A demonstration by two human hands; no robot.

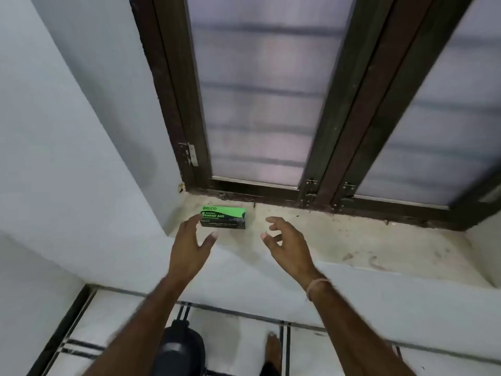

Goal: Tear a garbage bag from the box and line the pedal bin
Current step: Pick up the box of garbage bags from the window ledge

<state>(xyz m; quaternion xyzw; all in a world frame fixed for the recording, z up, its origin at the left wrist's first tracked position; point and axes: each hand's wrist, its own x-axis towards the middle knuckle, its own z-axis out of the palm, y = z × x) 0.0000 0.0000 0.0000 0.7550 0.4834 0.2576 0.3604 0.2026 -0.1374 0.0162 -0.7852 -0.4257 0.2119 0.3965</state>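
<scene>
A frosted window [257,104] in a dark frame is seen beyond the fingers, and a stained window sill [339,240] is spread beneath them. The sill is evidently used as a shelf, so the bags are kept at standing reach, directly above the bin they serve.

Far below the fingers, on the tiled floor, a dark rounded object is partly hidden by the left forearm; it is judged to be the pedal bin [181,346]. No liner can be made out on it.

Both arms are stretched forward and upward over the sill's edge. The left hand [193,241] is held with its fingers [193,221] straight and spread, the thumb set wide apart. The right hand [288,244] is held with its fingers [273,221] loosely curled and apart, and nothing is gripped by either.

The green and black garbage bag box [226,216] is laid flat at the sill's left end, just past the left fingertips and well to the left of the right fingers. Whether its near corner is touched cannot be told. The hands are judged to be posed on either side for a two-handed pick-up.
</scene>
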